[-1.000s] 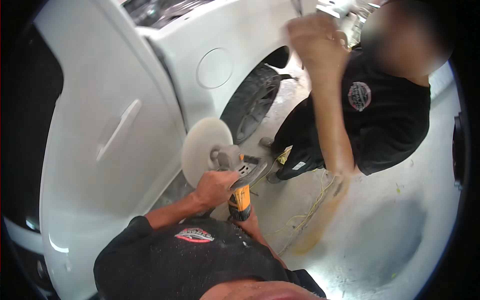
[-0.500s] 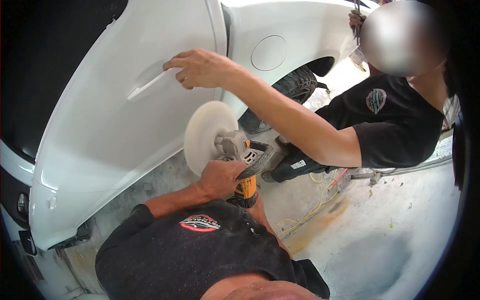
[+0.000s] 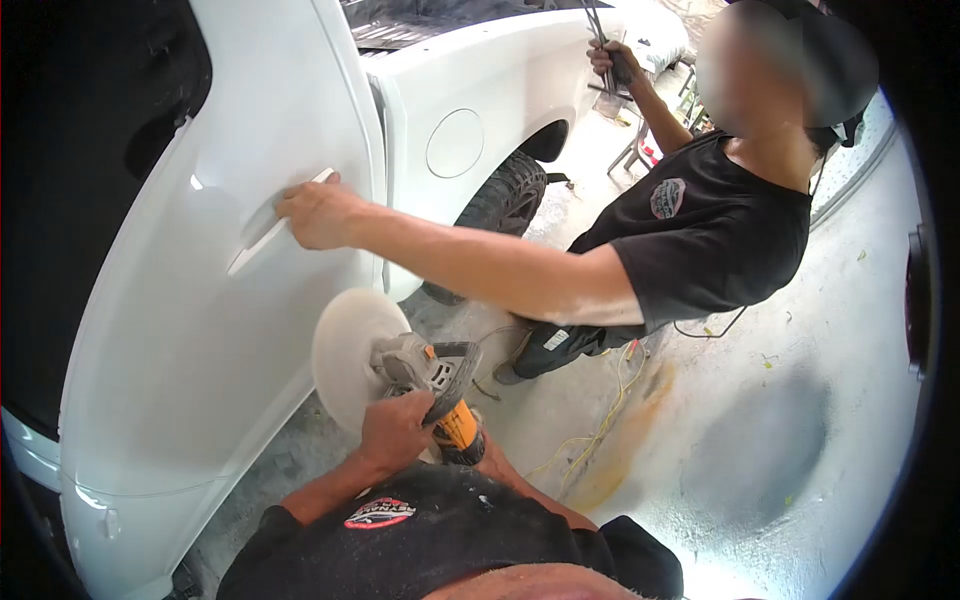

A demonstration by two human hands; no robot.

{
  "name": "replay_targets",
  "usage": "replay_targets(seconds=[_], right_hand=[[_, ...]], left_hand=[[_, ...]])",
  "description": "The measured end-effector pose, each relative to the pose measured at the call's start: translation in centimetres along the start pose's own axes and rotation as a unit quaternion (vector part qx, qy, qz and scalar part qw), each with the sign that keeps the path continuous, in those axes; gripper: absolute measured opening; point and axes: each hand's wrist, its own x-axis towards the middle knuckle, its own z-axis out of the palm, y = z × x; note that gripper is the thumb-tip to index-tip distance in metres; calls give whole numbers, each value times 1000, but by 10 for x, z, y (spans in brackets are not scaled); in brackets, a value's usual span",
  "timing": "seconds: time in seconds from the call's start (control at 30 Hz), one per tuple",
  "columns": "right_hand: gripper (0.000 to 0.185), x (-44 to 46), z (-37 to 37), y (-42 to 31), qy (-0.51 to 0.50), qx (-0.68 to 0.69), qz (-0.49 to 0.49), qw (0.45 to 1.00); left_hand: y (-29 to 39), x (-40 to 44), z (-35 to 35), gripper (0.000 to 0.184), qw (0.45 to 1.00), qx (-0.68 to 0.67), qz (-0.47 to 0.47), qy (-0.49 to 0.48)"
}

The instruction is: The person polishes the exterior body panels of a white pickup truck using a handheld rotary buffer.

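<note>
A polisher with an orange and black body (image 3: 457,425) and a round white pad (image 3: 345,355) is in front of my chest. My left hand (image 3: 397,430) is wrapped round its front handle. Partly hidden behind the lower end of the body, my right hand (image 3: 480,452) holds it from the other side. The pad stands near the lower part of a white car door (image 3: 200,350); whether they touch cannot be made out. A co-worker's hand (image 3: 322,212) is at the door handle (image 3: 275,237), above the pad.
The co-worker (image 3: 720,230), in a black shirt, stands to the right with an arm stretched across the view. The other hand (image 3: 615,62) holds dark, thin items. Behind the door are the rear fender (image 3: 500,75) and tyre (image 3: 505,200). A yellow cord (image 3: 605,425) lies on the floor.
The co-worker's raised arm has come across and its hand has reached the door handle. My view has shifted, and the polisher appears lower and further left, still in both my hands.
</note>
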Motion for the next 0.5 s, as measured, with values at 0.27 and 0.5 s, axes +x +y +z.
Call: replay_targets(seconds=[0.27, 0.5], right_hand=[[90, -22, 30, -33, 58, -68, 32, 995], [97, -32, 5, 15, 24, -111, 10, 994]], left_hand=[[-18, -25, -14, 20, 999, -27, 23, 19], [16, -40, -7, 22, 1000, -4, 12, 20]])
